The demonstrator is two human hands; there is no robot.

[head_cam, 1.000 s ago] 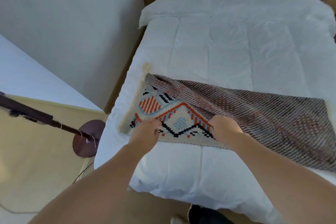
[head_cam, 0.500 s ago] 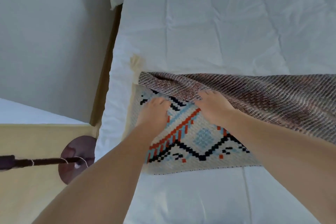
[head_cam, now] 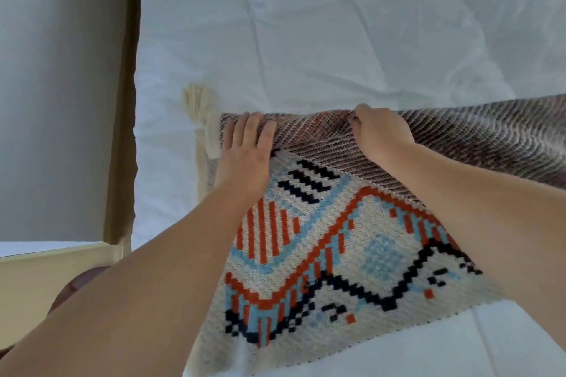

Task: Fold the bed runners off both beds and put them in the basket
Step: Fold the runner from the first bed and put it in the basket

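Observation:
The bed runner (head_cam: 333, 257) lies across the white bed (head_cam: 306, 40). Its cream face carries an orange, blue and black pattern, and its brownish reverse side (head_cam: 477, 144) is turned over along the far edge. Cream tassels (head_cam: 197, 102) stick out at its left end. My left hand (head_cam: 245, 153) rests flat with straight fingers on the far left corner of the runner. Further right, my right hand (head_cam: 379, 131) grips the far folded edge, its fingers curled over the fabric. No basket is in view.
A wooden bed frame (head_cam: 122, 107) runs down the bed's left side against a grey wall (head_cam: 55, 86). A pale yellow surface (head_cam: 46, 275) and a dark round lamp base (head_cam: 78, 285) lie at the lower left, partly behind my left arm.
Both hands have moved from the runner's near part up to its far edge, spreading apart. The view has come in closer over the bed.

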